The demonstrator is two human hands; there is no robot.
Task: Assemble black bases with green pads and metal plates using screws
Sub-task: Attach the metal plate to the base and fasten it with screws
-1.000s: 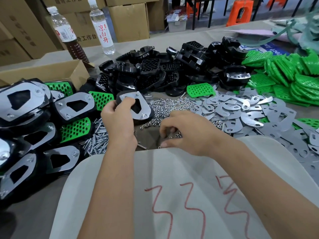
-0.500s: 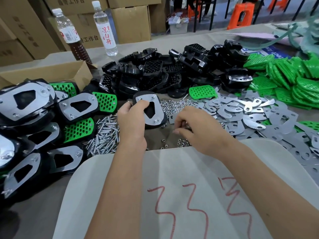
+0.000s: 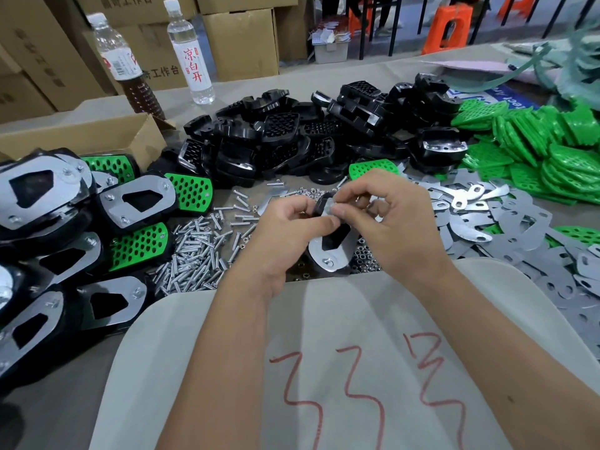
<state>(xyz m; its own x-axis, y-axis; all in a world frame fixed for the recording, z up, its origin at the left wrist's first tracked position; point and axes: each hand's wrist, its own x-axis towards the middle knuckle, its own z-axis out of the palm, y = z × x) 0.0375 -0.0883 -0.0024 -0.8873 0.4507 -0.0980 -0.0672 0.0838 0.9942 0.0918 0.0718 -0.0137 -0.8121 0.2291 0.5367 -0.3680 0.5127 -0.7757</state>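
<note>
Both my hands meeting over the worktop (image 3: 58, 397), left hand (image 3: 289, 235) gripping a black base (image 3: 319, 203) with its metal plate (image 3: 337, 251), right hand (image 3: 393, 222) pinching the plate's far end, loose screws (image 3: 198, 251) just left.

Metal plates (image 3: 506, 241) and screws (image 3: 194, 254): bright, smooth steel. Black bases (image 3: 279, 138): glossy plastic. Green pads (image 3: 552, 151): perforated plastic. Box (image 3: 81, 138): matt cardboard.

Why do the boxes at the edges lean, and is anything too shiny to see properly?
Head view: the wide lens bows the cardboard boxes near the edges; glare whitens the metal plate held in both hands; the orange stool looks slightly soft.
</note>
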